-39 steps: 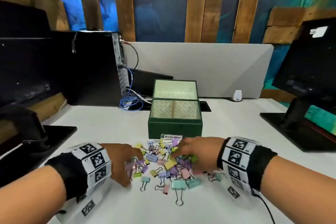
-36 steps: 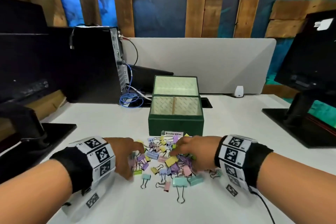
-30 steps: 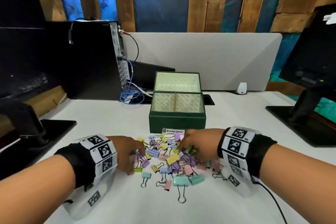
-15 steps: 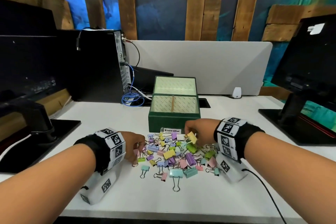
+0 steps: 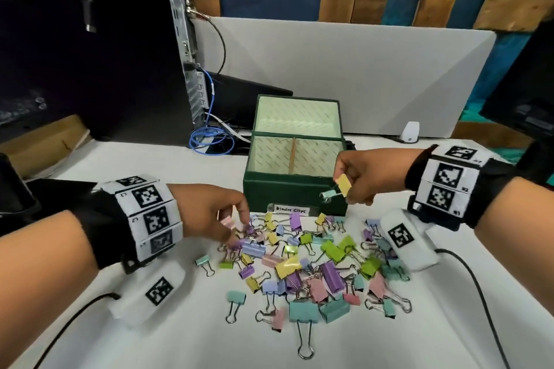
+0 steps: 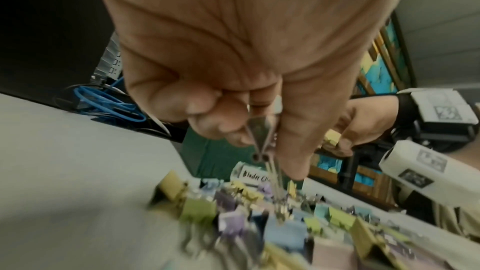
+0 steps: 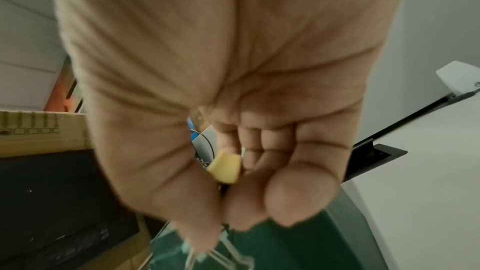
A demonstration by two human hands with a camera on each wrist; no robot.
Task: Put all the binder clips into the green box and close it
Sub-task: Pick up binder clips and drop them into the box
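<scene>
Right hand risen from pile since half-second-old frame, now pinching yellow metal binder clip by body, wire handles pointing left; open green fabric-covered box just beyond fingertips, nearer this hand; left hand pinching pink binder clip over scattered pastel binder clips.

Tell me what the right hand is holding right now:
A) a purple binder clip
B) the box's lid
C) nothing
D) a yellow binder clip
D: the right hand pinches a yellow binder clip in front of the open green box, above the pile of clips on the table.
</scene>
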